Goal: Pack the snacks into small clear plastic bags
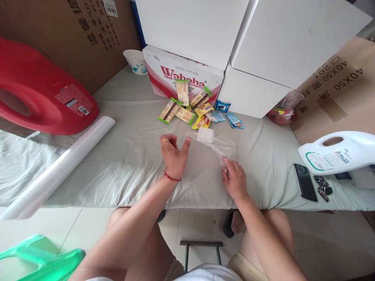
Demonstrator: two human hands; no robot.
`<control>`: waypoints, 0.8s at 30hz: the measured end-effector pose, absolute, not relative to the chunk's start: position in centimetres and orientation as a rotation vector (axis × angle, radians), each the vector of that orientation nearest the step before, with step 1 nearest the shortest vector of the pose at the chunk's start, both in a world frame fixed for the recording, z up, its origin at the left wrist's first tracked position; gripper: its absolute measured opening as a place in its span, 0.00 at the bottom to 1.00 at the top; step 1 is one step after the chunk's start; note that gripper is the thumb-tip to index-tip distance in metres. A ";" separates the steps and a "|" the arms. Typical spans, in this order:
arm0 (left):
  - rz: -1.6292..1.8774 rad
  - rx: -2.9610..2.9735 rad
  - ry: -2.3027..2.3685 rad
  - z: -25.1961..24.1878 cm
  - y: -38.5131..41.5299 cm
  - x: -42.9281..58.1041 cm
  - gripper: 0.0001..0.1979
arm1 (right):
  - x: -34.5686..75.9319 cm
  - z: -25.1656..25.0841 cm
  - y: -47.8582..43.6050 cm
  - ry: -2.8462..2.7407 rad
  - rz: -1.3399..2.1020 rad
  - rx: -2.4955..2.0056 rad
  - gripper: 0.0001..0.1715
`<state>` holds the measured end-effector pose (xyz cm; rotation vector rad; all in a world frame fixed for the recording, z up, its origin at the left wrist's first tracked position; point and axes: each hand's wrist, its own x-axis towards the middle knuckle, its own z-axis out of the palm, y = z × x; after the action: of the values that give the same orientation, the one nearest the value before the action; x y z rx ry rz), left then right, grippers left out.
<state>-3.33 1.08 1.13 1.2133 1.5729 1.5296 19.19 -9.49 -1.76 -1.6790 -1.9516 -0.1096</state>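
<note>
My right hand (234, 177) is closed on one end of a thin clear plastic bag (225, 147). The bag stretches up and left over the cloth, and a small white block-like piece (205, 135) sits at its far end; whether it lies inside the bag I cannot tell. My left hand (175, 156) hovers to the left of the bag, thumb and curled fingers apart with nothing visible between them. Beyond both hands lies a loose pile of wrapped snack bars (170, 111), with yellow packets (202, 122) and small blue packets (234, 120) beside it.
White boxes (190, 27) and a Wahaha carton (158, 74) stand behind the pile, next to a paper cup (136, 62). On the left are a red jug (43, 89) and a plastic film roll (64, 166). A white bottle (336, 152), phone (305, 182) and keys (323, 188) lie right.
</note>
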 end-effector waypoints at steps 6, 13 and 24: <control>0.871 0.866 1.102 0.7 -1.8 -2.0 0.33 | 17.5 -2.0 -10.0 -2.151 -0.287 -1.710 0.35; 0.988 1.271 1.071 0.0 -2.1 0.9 0.18 | 16.0 -1.4 -10.7 -2.058 0.007 -1.666 0.32; 0.922 1.178 0.898 -0.4 -3.4 0.7 0.19 | 14.4 0.7 -7.7 -0.696 0.911 -1.532 0.22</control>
<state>0.71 -3.38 -0.41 1.1778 0.8978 0.9217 14.45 -7.75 0.67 -1.5324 -0.6959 0.9107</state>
